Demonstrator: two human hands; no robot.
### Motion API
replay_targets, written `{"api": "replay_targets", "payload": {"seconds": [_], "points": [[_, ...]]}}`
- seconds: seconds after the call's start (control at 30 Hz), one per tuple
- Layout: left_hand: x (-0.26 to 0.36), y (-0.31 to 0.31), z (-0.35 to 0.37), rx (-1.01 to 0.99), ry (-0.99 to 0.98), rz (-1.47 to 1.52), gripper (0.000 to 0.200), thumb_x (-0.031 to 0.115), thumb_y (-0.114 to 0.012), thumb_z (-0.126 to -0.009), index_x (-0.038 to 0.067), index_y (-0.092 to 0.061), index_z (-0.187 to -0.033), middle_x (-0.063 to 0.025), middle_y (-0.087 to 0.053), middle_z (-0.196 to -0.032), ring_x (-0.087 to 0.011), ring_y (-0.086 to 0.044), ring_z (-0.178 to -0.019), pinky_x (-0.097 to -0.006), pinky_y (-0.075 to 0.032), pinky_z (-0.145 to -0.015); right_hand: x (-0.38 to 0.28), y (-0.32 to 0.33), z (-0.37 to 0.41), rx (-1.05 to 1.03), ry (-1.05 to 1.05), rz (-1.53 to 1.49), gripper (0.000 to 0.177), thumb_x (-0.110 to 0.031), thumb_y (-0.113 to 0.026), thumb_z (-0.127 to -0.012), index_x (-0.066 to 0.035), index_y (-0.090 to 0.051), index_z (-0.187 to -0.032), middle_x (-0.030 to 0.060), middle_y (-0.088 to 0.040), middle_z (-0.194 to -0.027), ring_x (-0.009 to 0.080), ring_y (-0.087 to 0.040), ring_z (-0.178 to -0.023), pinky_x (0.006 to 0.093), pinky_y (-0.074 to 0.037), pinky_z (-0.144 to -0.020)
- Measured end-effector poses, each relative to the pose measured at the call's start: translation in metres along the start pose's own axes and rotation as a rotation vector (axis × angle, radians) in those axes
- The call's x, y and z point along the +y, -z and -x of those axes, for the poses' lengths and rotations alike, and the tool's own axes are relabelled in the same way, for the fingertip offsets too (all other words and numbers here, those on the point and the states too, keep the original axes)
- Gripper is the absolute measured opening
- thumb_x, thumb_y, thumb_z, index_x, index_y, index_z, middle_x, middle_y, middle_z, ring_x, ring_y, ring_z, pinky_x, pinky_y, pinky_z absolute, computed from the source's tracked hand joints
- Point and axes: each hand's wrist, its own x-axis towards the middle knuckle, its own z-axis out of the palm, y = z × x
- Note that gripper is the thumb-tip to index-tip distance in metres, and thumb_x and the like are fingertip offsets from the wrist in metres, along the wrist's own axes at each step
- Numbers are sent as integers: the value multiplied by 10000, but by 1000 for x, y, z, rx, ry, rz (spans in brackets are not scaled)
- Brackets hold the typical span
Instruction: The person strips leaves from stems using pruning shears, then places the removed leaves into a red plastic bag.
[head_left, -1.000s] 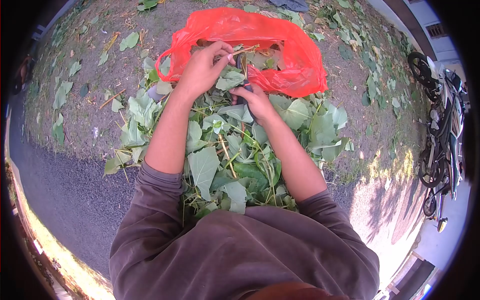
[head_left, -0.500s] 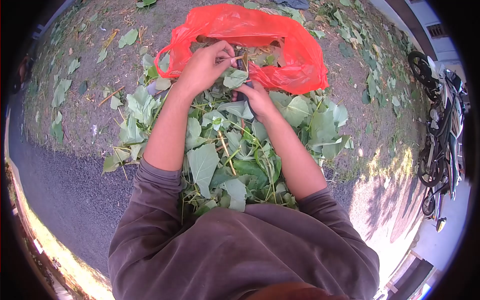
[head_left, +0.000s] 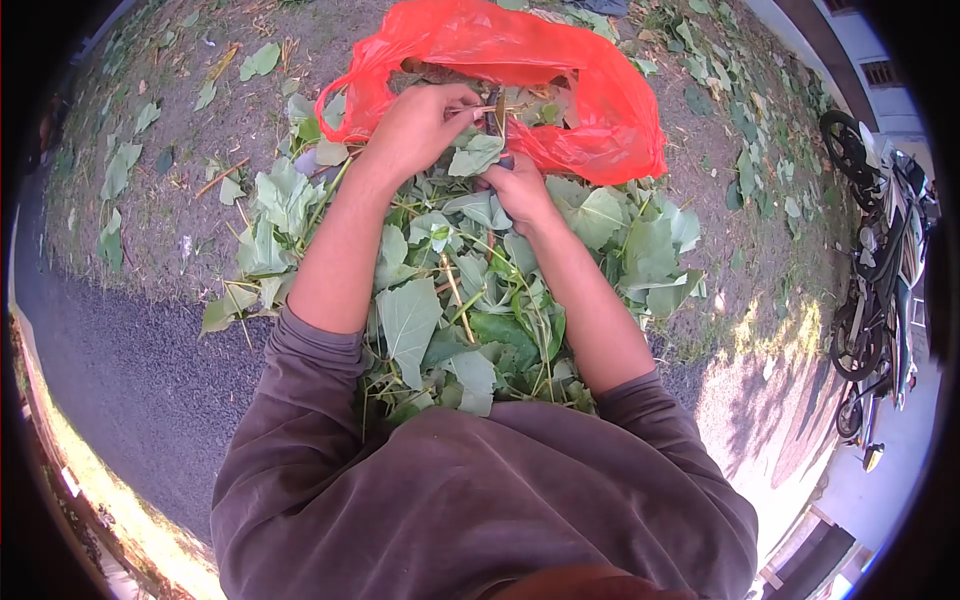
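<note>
Pinching a stem (head_left: 478,108), left hand (head_left: 420,125) meets right hand (head_left: 517,188) gripping a dark tool (head_left: 497,105).

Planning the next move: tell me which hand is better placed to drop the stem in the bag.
Left. The left hand pinches the stem at the bag mouth; the right hand lies lower, gripping a dark tool.

1. your single head camera looks forward and steeply down over your own chest, with a dark fisheye rim all round.
2. it sits close: your fingers (head_left: 457,98) land high at centre frame, the red bag (head_left: 600,110) just beyond them, the leaf pile (head_left: 410,320) nearer you.
</note>
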Motion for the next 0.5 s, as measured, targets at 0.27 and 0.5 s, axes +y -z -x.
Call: {"api": "replay_targets", "payload": {"seconds": [0.27,0.5], "points": [[0,0,-1,-23,27,3,235,247,-711,-976,56,-766,-1101,-167,-768,-929,-353,-735,-873,-465,-557,-800,-2,-2,3,-2,29,23,172,-37,-675,-900,5,-750,-1049,12,-723,-917,121,-644,-780,317,-507,-702],[1,1,1,-23,-14,-65,240,212,-697,-1005,9,-744,-1125,-130,-737,-862,-247,-701,-780,-392,-542,-759,-8,-8,9,15,67,11,197,-20,-655,-902,13,-749,-1073,32,-740,-952,129,-668,-814,321,-524,-722]]}}
